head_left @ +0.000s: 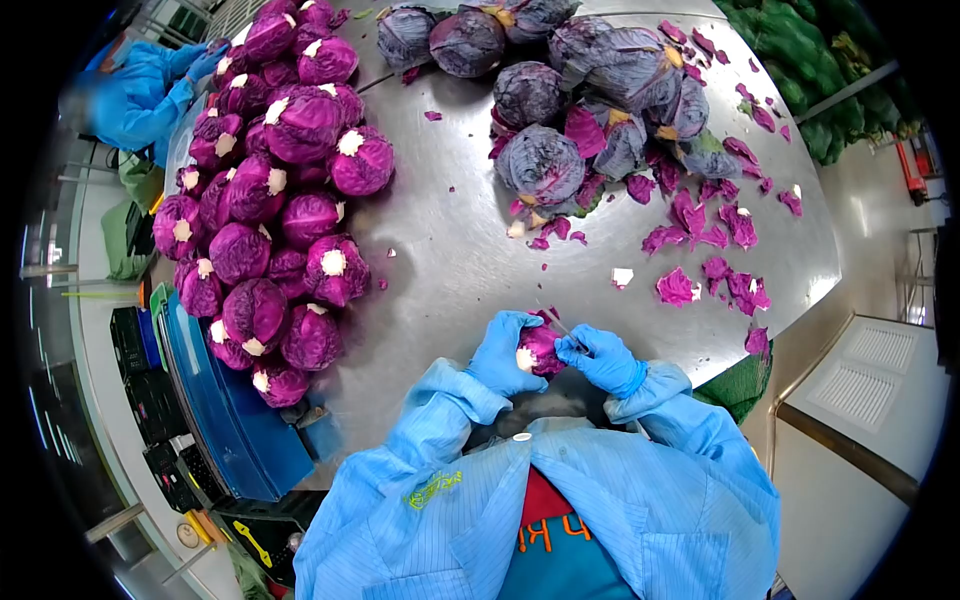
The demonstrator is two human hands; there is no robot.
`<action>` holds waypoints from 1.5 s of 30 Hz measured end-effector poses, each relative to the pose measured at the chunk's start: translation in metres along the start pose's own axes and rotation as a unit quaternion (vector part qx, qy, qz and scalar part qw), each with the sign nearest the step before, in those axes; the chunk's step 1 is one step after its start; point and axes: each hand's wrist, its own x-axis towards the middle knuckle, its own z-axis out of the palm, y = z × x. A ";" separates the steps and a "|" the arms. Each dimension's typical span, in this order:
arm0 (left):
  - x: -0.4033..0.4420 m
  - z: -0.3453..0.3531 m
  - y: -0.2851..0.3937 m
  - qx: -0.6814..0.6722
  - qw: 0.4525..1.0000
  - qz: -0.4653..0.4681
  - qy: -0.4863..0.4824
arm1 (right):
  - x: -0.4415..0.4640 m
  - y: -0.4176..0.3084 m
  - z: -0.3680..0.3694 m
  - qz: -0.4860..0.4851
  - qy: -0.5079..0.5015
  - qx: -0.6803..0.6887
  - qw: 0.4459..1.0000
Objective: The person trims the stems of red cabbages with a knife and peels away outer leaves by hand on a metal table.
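Observation:
My left hand [503, 354], in a blue glove, is closed around the side of a small purple cabbage [541, 350] near the front edge of the steel table. The cabbage's pale cut stem end faces down and left. Also gloved in blue, my right hand [604, 362] grips a knife [556, 321], whose thin blade slants up and left beside the cabbage. Most of the handle is hidden by my fingers. A pile of glossy trimmed purple cabbages [300, 130] fills the left of the table. Duller cabbages with outer leaves [540, 165] lie at the far middle.
Torn purple leaves [690, 215] and a white stem piece [622, 277] lie scattered on the steel table [440, 270]. Blue crates [215, 400] stand at the left. A co-worker in blue [140, 95] is beyond the pile. Green net sacks [815, 75] sit at the far right.

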 end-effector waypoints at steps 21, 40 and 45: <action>0.012 -0.015 -0.001 -0.221 0.965 -0.138 -0.040 | -0.006 -0.010 0.017 -0.006 0.102 0.200 0.975; 0.012 -0.016 0.003 -0.044 0.991 -0.054 -0.114 | 0.008 -0.045 -0.043 0.076 0.058 0.429 0.898; 0.013 -0.022 -0.003 -0.240 0.958 -0.137 -0.074 | 0.024 -0.040 -0.033 0.047 0.129 0.285 0.949</action>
